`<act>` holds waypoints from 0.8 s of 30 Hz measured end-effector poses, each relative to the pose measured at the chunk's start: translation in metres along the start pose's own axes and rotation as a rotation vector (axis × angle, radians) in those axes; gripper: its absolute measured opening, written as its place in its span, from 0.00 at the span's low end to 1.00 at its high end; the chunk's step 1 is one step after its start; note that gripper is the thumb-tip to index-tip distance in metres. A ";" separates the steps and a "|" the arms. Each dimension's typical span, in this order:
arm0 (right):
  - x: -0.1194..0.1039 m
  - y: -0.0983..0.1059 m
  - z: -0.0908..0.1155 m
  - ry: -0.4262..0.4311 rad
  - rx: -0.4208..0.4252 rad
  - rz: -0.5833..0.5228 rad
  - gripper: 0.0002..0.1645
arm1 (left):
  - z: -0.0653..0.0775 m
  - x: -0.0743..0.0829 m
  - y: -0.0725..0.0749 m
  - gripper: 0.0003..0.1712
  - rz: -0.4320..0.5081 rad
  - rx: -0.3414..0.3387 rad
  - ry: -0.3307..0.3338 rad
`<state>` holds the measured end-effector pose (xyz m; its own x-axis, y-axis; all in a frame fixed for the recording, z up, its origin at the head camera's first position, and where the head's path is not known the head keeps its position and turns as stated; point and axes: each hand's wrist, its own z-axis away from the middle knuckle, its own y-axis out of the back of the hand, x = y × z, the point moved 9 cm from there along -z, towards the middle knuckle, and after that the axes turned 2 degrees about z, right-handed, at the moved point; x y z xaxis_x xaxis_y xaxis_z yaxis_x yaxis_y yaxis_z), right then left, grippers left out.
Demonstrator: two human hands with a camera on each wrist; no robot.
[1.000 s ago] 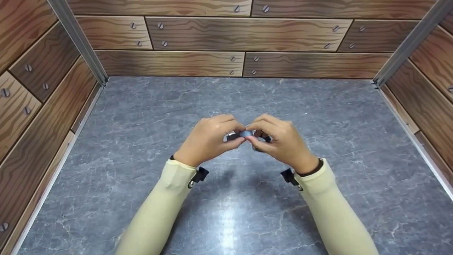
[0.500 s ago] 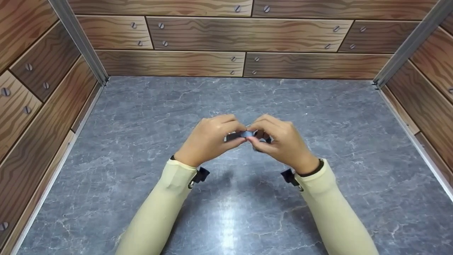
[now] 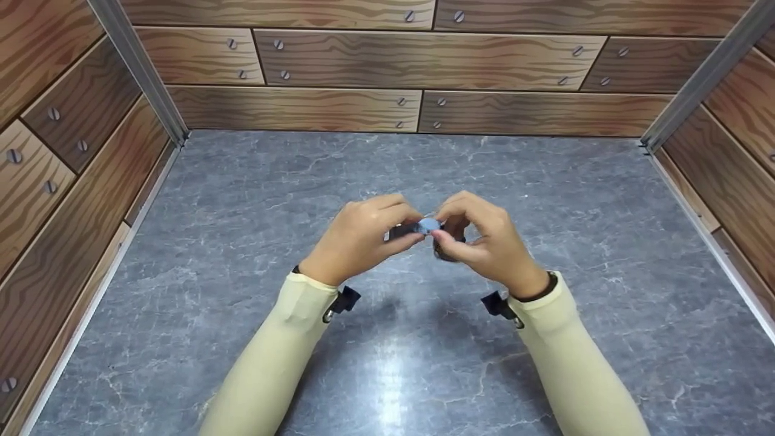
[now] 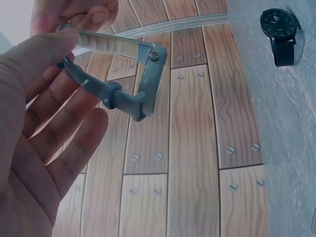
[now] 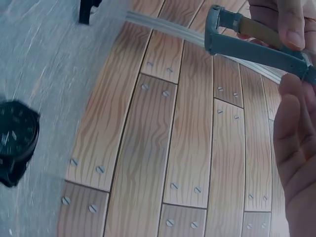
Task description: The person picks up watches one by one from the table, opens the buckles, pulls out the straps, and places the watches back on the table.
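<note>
A wristwatch with a light blue dial (image 3: 429, 226) is held up between both hands in the head view. Its dark strap forms a loop, with a paler inner side and a keeper ring visible in the left wrist view (image 4: 131, 98). My left hand (image 3: 363, 239) pinches it with thumb and fingers at the left of the case. At the case's right edge, the thumb and forefinger of my right hand (image 3: 484, 236) pinch it. A second, black watch (image 4: 279, 24) lies on the table below, mostly covered by the right hand in the head view.
The marbled grey table (image 3: 290, 169) spreads out below both hands. Wood-patterned panels (image 3: 339, 60) enclose it at the back and sides, with metal posts (image 3: 148, 72) at the far corners. Small black devices (image 3: 345, 300) sit on both wrists.
My right hand's thumb and forefinger have spread and moved slightly right, exposing more of the blue dial. The left hand keeps its hold nearly still.
</note>
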<state>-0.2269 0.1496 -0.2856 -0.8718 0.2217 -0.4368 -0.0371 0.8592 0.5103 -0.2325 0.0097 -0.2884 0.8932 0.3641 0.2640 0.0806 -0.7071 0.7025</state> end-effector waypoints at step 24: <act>0.013 -0.001 0.001 -0.137 -0.062 0.000 0.12 | 0.001 -0.006 0.000 0.08 0.058 -0.001 0.048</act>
<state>-0.2374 0.1520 -0.2931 -0.7974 0.2859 -0.5314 -0.0710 0.8301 0.5531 -0.2375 0.0066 -0.2906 0.8742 0.3511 0.3355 0.0291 -0.7275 0.6855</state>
